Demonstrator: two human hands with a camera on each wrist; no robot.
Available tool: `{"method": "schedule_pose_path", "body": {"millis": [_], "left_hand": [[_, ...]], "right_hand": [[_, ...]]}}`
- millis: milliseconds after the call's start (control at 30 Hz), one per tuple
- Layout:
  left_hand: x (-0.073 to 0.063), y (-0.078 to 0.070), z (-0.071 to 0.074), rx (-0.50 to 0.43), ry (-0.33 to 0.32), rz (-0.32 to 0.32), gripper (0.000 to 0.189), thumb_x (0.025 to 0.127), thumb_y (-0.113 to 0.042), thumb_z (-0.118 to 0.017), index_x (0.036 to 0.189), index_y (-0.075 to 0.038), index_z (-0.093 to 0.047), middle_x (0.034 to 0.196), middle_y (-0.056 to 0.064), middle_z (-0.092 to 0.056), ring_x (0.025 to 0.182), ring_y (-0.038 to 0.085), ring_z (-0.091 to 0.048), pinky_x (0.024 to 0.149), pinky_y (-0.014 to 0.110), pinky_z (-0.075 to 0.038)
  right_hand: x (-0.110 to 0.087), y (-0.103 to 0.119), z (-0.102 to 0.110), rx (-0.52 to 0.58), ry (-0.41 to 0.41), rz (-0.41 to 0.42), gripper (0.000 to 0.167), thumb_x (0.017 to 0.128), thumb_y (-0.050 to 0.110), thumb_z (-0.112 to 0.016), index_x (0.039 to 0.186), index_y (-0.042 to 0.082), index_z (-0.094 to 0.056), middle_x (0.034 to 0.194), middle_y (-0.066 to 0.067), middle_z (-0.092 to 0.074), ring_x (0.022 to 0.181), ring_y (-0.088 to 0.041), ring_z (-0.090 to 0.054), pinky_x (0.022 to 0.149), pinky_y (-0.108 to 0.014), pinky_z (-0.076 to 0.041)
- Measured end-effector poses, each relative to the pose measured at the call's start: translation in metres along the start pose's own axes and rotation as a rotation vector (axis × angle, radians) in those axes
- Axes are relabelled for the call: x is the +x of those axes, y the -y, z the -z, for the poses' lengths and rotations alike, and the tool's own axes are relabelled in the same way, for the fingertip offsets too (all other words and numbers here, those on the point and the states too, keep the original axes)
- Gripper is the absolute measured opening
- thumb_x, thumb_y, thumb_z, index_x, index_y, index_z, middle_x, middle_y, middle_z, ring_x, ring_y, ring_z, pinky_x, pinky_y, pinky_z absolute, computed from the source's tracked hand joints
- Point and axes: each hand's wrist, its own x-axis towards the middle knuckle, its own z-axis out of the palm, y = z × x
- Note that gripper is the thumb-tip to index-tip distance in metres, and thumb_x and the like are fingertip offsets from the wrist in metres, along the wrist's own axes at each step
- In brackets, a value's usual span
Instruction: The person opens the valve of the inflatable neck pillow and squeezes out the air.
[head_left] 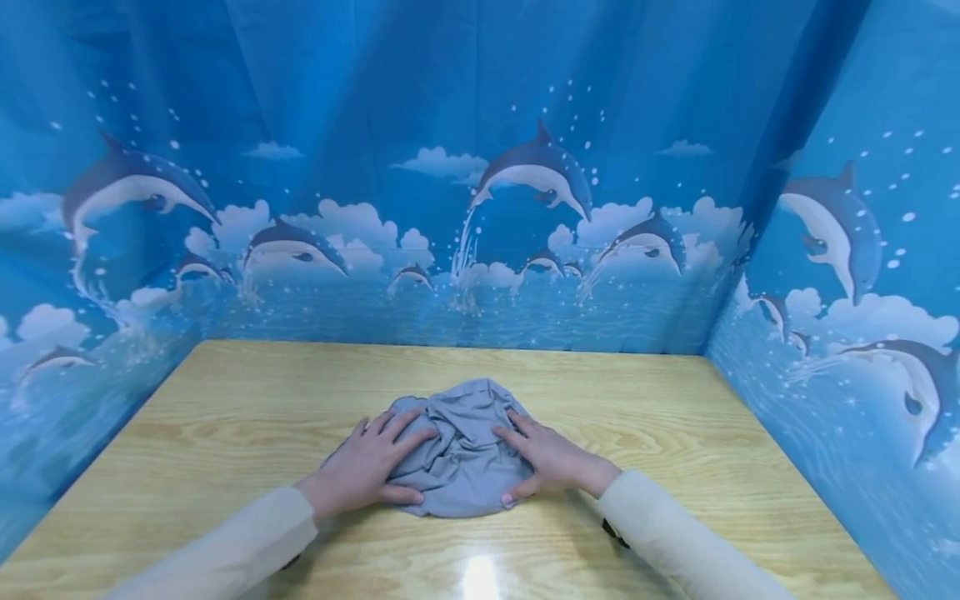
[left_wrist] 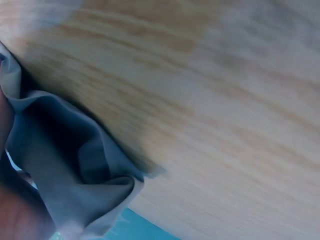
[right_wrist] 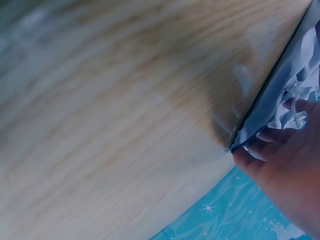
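A crumpled grey cloth lies bunched in folds on the wooden table. Fingers spread, my left hand rests on its left side, the thumb along the near edge. Opposite it, my right hand touches the right side, also with spread fingers. In the left wrist view a raised fold of the cloth stands up beside a blurred part of the hand. The right wrist view has the right hand with its fingertips at the rim of the cloth.
The wood-grain table runs back to a blue curtain printed with dolphins and clouds. A second printed curtain panel borders the right side. Light glares off the table's near edge.
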Motion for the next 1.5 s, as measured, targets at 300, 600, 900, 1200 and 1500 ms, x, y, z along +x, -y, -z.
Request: {"method": "schedule_pose_path", "body": {"millis": [300,600,900,1200,1500], "left_hand": [[0.002,-0.002,0.005,-0.006,0.026,0.062,0.087,0.07,-0.079,-0.045,0.142,-0.031,-0.031,0.149,0.011,-0.027,0.128,0.045,-0.032,0.095,0.07,-0.026],[0.004,-0.003,0.003,-0.007,-0.006,0.129,0.065,0.086,-0.067,-0.034,0.14,-0.031,-0.034,0.148,0.009,-0.029,0.128,0.044,-0.034,0.096,0.071,-0.022],[0.008,-0.003,0.001,0.072,-0.039,0.19,0.059,0.087,-0.064,-0.037,0.138,-0.034,-0.037,0.143,0.01,-0.036,0.124,0.042,-0.04,0.095,0.07,-0.024],[0.01,0.003,-0.001,0.095,-0.048,0.234,0.06,0.086,-0.065,-0.039,0.137,-0.032,-0.039,0.141,0.013,-0.039,0.121,0.044,-0.041,0.093,0.07,-0.028],[0.011,0.01,0.001,0.061,-0.051,0.3,0.062,0.086,-0.065,-0.039,0.138,-0.031,-0.038,0.141,0.016,-0.038,0.12,0.048,-0.04,0.092,0.069,-0.029]], "right_hand": [[-0.004,-0.003,0.0,0.007,0.006,-0.054,0.098,0.07,0.06,-0.067,0.146,0.015,-0.023,0.151,-0.023,-0.011,0.136,-0.041,-0.02,0.106,-0.054,-0.027],[-0.011,-0.005,0.002,0.033,0.02,-0.12,0.099,0.07,0.06,-0.066,0.147,0.015,-0.021,0.151,-0.023,-0.009,0.136,-0.042,-0.02,0.106,-0.054,-0.028],[-0.017,-0.006,0.004,0.05,0.02,-0.162,0.099,0.071,0.059,-0.067,0.146,0.014,-0.022,0.151,-0.024,-0.01,0.135,-0.042,-0.021,0.105,-0.053,-0.029],[-0.021,-0.005,0.002,0.061,0.005,-0.192,0.1,0.07,0.059,-0.067,0.146,0.012,-0.022,0.149,-0.027,-0.011,0.135,-0.043,-0.02,0.104,-0.054,-0.03],[-0.024,-0.004,0.002,0.04,-0.003,-0.209,0.1,0.072,0.06,-0.065,0.145,0.009,-0.023,0.148,-0.029,-0.012,0.136,-0.044,-0.018,0.104,-0.054,-0.03]]}}
